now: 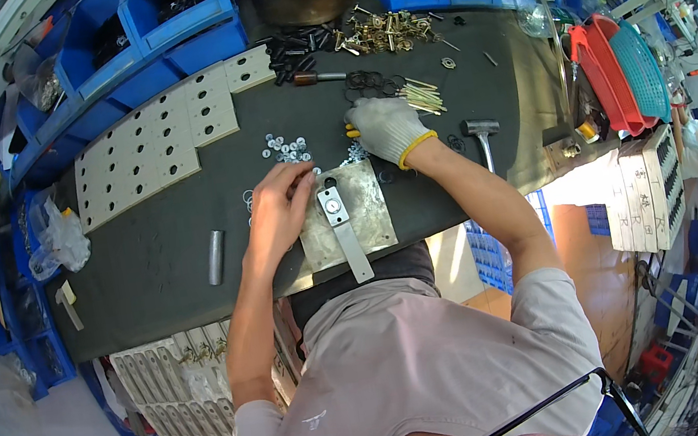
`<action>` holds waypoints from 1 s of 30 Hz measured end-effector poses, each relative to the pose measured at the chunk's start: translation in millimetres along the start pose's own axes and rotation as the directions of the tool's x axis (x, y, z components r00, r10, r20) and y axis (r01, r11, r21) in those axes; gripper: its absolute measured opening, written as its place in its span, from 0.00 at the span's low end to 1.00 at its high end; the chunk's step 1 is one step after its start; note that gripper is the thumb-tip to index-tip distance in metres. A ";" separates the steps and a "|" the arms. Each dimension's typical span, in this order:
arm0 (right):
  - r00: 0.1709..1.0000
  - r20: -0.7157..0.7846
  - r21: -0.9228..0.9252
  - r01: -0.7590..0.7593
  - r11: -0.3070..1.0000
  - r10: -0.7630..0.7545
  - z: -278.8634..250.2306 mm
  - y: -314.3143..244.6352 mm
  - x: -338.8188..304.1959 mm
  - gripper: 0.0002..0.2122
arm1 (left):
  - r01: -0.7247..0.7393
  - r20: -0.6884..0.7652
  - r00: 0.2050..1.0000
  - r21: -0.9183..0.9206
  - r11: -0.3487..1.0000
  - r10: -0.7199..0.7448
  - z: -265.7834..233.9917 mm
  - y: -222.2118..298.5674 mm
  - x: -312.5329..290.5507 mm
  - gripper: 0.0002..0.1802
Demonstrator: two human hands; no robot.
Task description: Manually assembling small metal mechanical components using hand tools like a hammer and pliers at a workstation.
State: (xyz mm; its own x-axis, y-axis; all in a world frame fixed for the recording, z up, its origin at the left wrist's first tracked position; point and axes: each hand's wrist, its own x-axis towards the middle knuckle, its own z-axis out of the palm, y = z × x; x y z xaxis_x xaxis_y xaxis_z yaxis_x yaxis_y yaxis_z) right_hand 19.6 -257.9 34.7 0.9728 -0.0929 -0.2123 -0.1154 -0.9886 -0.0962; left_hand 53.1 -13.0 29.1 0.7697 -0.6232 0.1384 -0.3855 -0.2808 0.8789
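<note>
My bare left hand [281, 199] bends over the mat beside the small pile of white-and-silver washers [289, 148]. Its thumb and fingertips come close together; whatever they pinch is too small to make out. Right of it, a steel plate [370, 206] lies near the table's front edge. On that plate rests a flat metal bar [351, 249] with a block and a round washer-like piece [332, 206] at its far end. My right hand [388, 128], in a white knit glove, curls its fingers down beyond a heap of small bright hardware [353, 155]; the fingertips are partly hidden.
Drilled plates [149, 148] lie at the back left, a steel cylinder [216, 258] at the front left. A hammer [484, 142], brass-coloured bolts [385, 34], thin rods [421, 96] and black rings [371, 81] are around my right hand. Blue bins [184, 17] line the back.
</note>
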 end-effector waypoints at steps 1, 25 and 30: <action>1.000 -0.016 0.004 -0.017 1.000 0.018 5.1 0.0 -0.8 0.11 | -0.046 0.038 0.998 0.014 0.999 0.045 2.9 -2.6 10.5 0.10; 0.871 -0.487 0.588 0.277 0.760 0.059 38.8 -68.3 -123.4 0.05 | 0.318 0.626 0.734 0.026 0.948 -0.264 -14.4 0.6 84.0 0.11; 0.883 -0.456 0.571 0.190 0.798 0.116 40.8 -83.9 -123.5 0.06 | 0.283 0.681 0.707 -0.026 0.959 -0.191 -28.8 -0.5 57.4 0.10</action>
State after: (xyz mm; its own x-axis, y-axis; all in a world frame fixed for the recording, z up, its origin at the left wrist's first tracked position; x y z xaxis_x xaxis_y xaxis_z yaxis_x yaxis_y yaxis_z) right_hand -99.1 -158.6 29.3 0.9366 -0.2509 0.2445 -0.0225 -0.7395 -0.6728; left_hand 112.1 -27.6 49.8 0.2714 -0.8842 -0.3802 -0.1382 -0.4268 0.8937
